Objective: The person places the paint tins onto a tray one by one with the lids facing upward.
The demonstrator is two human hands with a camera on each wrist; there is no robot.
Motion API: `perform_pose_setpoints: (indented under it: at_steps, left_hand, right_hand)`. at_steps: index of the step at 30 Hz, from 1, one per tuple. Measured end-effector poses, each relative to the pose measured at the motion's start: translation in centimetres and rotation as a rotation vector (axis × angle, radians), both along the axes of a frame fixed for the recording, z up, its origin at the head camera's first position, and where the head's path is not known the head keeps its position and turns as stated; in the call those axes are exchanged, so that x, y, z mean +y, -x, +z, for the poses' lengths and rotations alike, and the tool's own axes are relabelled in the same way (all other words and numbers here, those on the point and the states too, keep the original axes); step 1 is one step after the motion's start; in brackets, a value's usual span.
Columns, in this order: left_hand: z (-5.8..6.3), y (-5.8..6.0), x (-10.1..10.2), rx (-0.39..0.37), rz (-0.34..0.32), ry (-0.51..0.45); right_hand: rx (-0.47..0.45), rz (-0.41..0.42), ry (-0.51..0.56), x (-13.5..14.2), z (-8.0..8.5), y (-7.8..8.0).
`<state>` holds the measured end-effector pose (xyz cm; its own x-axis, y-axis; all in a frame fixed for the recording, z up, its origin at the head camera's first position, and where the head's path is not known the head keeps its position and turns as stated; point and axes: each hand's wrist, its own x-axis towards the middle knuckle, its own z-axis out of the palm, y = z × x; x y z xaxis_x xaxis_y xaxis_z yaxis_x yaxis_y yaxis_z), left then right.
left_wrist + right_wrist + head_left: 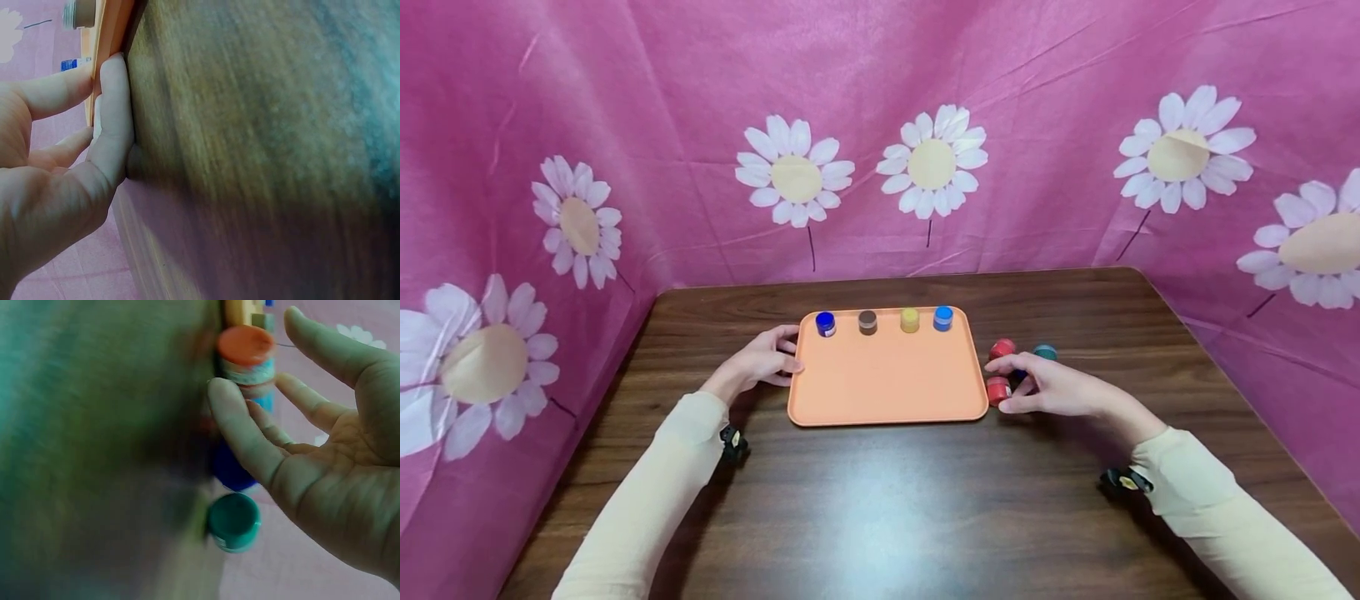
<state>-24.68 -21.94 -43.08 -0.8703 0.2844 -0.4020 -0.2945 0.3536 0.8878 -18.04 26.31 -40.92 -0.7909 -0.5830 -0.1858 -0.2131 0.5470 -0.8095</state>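
Note:
An orange tray [883, 375] lies on the table, and my left hand [763, 357] grips its left edge between thumb and fingers. Along its far side stand a dark blue paint jar [826, 324], a brown one [868, 322], a yellow one [910, 320] and a light blue one [943, 318]. Right of the tray, my right hand [1056, 389] spreads its thumb and fingers around a red-lidded jar [247, 353], without clearly closing on it. Near that hand are another red jar [1002, 348], a green jar [234, 522] and a partly hidden dark blue jar [231, 467].
The brown wooden table [865, 508] extends in front of the tray and to both sides. A pink cloth [685, 100] with white flowers hangs behind the table and along its sides. Each wrist carries a small black device [733, 444].

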Motion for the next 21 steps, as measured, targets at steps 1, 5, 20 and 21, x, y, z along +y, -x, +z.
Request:
perform_pose_setpoints:
  at_steps: [1,5,20,21]
  left_hand:
    - [-0.1,0.0,0.0,-0.004,0.002,-0.001]
    - [-0.1,0.0,0.0,-0.004,0.009,0.000]
    - [0.0,-0.2,0.2,0.005,-0.005,0.002]
    - [0.0,-0.1,0.3,0.005,-0.005,0.001]
  right_hand:
    - [0.001,0.009,-0.011,-0.1,-0.3,0.1]
    - [0.058,0.063,-0.067,-0.6,-1.1,0.4]
    - [-0.035,0.080,-0.106,-1.9,-1.2,0.8]
    - [-0.052,0.071,-0.103,-2.0,-1.1,0.8]
